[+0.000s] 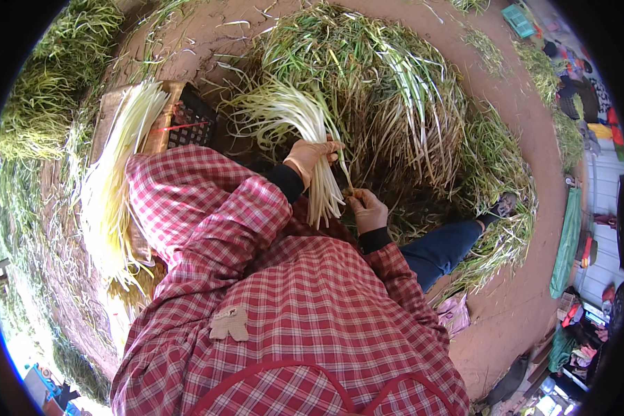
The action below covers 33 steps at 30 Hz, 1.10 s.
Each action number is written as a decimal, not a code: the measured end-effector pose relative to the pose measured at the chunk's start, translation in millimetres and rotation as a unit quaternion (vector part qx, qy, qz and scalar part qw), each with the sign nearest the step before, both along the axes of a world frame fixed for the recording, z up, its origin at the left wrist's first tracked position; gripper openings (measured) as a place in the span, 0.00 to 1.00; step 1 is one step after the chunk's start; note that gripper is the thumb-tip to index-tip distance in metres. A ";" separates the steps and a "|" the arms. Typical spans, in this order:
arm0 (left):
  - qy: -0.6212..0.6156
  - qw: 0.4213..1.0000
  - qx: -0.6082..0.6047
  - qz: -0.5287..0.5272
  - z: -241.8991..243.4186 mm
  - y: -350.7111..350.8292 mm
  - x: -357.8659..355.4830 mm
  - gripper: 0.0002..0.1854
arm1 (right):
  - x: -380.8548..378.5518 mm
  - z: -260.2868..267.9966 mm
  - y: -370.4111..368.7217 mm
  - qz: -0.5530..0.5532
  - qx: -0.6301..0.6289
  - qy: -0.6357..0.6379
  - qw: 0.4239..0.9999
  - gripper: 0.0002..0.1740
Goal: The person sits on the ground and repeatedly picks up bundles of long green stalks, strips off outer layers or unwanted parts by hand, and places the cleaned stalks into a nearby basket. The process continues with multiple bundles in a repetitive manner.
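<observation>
My left hand [312, 158], in a thin glove, is closed round a bundle of long pale stalks [323, 195], their white ends towards me and the yellow-green leaves fanned out beyond. At the bundle's right, my right hand [366, 208], also gloved, pinches the lower end of a single stalk [346, 171] between thumb and fingertips. Just past my hands a large heap of untrimmed leafy stalks [343, 67] lies on the ground, brown outer leaves on many. Left of me, a long pile of pale cleaned stalks [112, 192] rests on a board [106, 122].
A black plastic crate [190, 117] with a red tie stands beside the board. Green leaf piles [52, 78] cover the far left ground. My leg in blue trousers [442, 252] stretches right. A green basket [518, 21] and other people and belongings are at the far right.
</observation>
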<state>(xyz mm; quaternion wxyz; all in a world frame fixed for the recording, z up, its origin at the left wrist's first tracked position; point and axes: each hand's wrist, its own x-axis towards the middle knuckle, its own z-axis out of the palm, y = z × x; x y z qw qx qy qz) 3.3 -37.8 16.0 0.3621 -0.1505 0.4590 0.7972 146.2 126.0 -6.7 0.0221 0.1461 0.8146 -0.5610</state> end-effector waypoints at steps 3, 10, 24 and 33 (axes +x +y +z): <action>0.017 1.000 -0.023 -0.007 2.1 -1.1 4.7 0.13 | -19.2 -0.3 0.6 -0.020 -0.265 -0.151 0.952 0.14; 0.056 0.997 -0.042 0.042 17.0 -7.0 0.2 0.11 | -50.0 -11.8 -1.2 -0.115 -0.449 -0.068 0.884 0.11; 0.040 0.997 0.044 0.056 -4.8 -2.5 0.6 0.18 | -89.9 11.0 -7.9 -0.069 -0.168 -0.014 0.983 0.06; 0.047 0.996 -0.061 0.052 -9.0 1.0 5.0 0.06 | -89.5 -12.4 -18.1 -0.067 -0.333 -0.061 0.938 0.06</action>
